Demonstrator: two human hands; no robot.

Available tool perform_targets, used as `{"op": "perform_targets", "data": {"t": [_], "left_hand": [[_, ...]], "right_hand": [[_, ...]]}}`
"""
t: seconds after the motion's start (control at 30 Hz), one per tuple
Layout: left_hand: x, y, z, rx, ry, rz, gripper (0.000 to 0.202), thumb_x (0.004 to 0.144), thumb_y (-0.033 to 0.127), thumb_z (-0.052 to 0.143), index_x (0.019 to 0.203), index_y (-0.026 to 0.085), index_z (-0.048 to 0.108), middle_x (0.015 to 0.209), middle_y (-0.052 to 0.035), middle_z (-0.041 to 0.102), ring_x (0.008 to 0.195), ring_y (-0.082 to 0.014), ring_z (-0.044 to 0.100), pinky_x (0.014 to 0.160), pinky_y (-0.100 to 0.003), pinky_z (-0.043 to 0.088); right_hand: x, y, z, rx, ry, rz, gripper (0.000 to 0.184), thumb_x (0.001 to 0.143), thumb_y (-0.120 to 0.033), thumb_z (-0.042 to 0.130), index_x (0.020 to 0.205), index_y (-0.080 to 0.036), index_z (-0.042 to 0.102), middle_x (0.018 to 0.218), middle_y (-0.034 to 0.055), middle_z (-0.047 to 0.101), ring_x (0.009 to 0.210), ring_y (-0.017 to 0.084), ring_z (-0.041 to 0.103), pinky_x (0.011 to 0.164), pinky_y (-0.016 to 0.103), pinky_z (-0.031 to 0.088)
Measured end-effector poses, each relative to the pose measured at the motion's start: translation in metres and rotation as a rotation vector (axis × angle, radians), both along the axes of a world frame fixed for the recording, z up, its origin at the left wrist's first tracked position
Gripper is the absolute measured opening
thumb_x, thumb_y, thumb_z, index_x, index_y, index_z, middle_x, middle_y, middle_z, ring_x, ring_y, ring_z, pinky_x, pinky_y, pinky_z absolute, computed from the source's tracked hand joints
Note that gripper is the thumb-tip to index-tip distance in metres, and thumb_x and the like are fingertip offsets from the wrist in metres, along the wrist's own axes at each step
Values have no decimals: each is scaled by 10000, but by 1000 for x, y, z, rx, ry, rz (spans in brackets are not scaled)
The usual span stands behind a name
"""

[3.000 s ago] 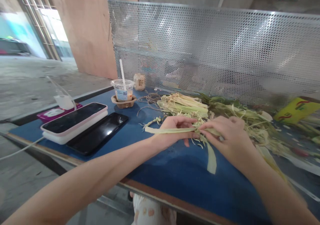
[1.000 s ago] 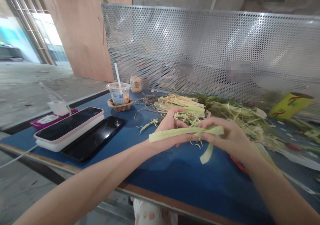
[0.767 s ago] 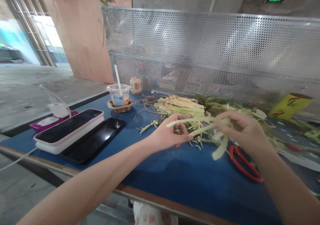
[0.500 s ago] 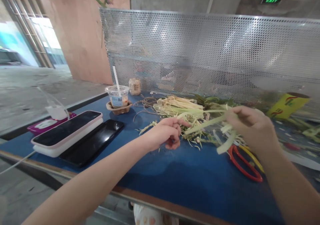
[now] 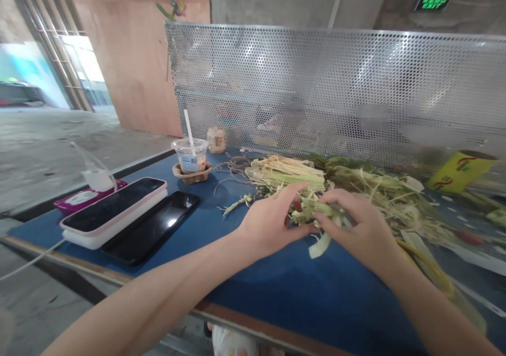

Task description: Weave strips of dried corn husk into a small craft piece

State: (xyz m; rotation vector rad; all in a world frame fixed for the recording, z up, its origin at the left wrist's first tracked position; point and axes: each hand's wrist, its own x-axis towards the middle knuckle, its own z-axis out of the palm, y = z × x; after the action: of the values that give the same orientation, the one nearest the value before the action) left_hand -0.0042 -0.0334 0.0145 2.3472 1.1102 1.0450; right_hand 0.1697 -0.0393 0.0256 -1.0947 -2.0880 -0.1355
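My left hand (image 5: 271, 220) and my right hand (image 5: 361, 227) face each other low over the blue table, fingers curved. Between them they grip a small clump of pale green plant scraps (image 5: 312, 211), and a limp strip of peel (image 5: 319, 246) hangs down under the right fingers. Just behind the hands lies a bundle of pale yellow-green stalks (image 5: 286, 170). A yellow loop-shaped handle (image 5: 429, 266) shows blurred beside my right forearm; the red scissor handle is not visible.
Shredded leaves and strips (image 5: 379, 187) spread right of the bundle, near a yellow tube-shaped wrapper (image 5: 460, 171). To the left are a black phone (image 5: 152, 228), a pink-edged phone (image 5: 114, 205) and a drink cup with straw (image 5: 192, 156). A perforated metal screen (image 5: 316, 82) borders the back.
My right hand has come down and left, no longer holding up a long pale stalk. My left hand has moved slightly right, and both hands now meet around the scraps.
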Motion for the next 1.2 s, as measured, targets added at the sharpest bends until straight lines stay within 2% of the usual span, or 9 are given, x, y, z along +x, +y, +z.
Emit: {"op": "perform_targets", "data": {"t": [0.17, 0.4, 0.53, 0.63, 0.8, 0.9, 1.0, 1.1, 1.2], "left_hand": [[0, -2, -4, 244, 231, 142, 387, 830, 272, 406, 1207, 189, 437, 936, -52, 661, 604, -138, 581, 527, -233, 383], [3, -7, -6, 437, 325, 122, 388, 846, 162, 317, 1215, 188, 437, 710, -38, 655, 586, -138, 580, 538, -230, 395], [4, -11, -6, 352, 302, 93, 293, 787, 131, 370, 1049, 179, 491, 601, 6, 596, 494, -117, 517, 496, -220, 354], [2, -14, -5, 182, 174, 26, 249, 710, 139, 455, 955, 180, 464, 554, 49, 540, 462, -97, 471, 499, -217, 345], [2, -18, 1, -160, -75, -80, 185, 768, 357, 495, 812, 177, 506, 672, 3, 548, 579, -112, 486, 532, -228, 381], [5, -15, -1, -266, -290, -174, 277, 790, 365, 497, 993, 177, 513, 800, -26, 564, 686, -120, 508, 609, -233, 413], [7, -9, -7, -344, -435, -210, 449, 785, 359, 524, 1189, 195, 415, 817, -27, 569, 662, -105, 510, 602, -221, 419], [7, -4, -10, -340, -490, -220, 494, 777, 319, 544, 1233, 196, 401, 830, -30, 572, 711, -111, 531, 649, -219, 430], [6, -2, -9, -333, -488, -181, 499, 759, 275, 570, 1229, 179, 434, 730, 1, 547, 683, -104, 520, 659, -220, 432]], "right_hand": [[-4, 0, -6, 9, 44, -18, 51, 738, -265, 537, 740, -220, 512, 753, 18, 623, 703, 189, 572, 702, 362, 386], [-3, 4, -5, 20, 275, -168, 114, 705, -319, 532, 662, -215, 517, 697, 21, 631, 671, 199, 587, 681, 359, 397], [-3, 4, -6, -7, 307, -212, 116, 697, -320, 533, 665, -210, 543, 719, 30, 642, 688, 209, 593, 681, 369, 392], [-4, 3, -6, -23, 255, -124, 96, 726, -294, 507, 681, -212, 526, 702, 26, 623, 686, 196, 577, 674, 354, 393], [-3, -2, -9, -42, 1, 41, 88, 814, -300, 454, 802, -225, 498, 780, 29, 601, 721, 184, 552, 719, 350, 382], [-1, -3, -11, -40, -63, 152, 171, 884, -267, 323, 929, -231, 484, 906, 54, 601, 859, 195, 555, 774, 349, 383], [2, -2, -13, -7, -100, 120, 195, 885, -233, 318, 1023, -227, 457, 1000, 82, 584, 937, 211, 545, 823, 378, 370], [5, 3, -13, 65, -132, 55, 228, 851, -225, 417, 1076, -208, 447, 1064, 103, 568, 956, 227, 547, 841, 408, 362], [9, 8, -13, 132, -173, 72, 141, 859, -215, 431, 971, -228, 516, 1011, 73, 600, 952, 218, 551, 829, 399, 371]]}}
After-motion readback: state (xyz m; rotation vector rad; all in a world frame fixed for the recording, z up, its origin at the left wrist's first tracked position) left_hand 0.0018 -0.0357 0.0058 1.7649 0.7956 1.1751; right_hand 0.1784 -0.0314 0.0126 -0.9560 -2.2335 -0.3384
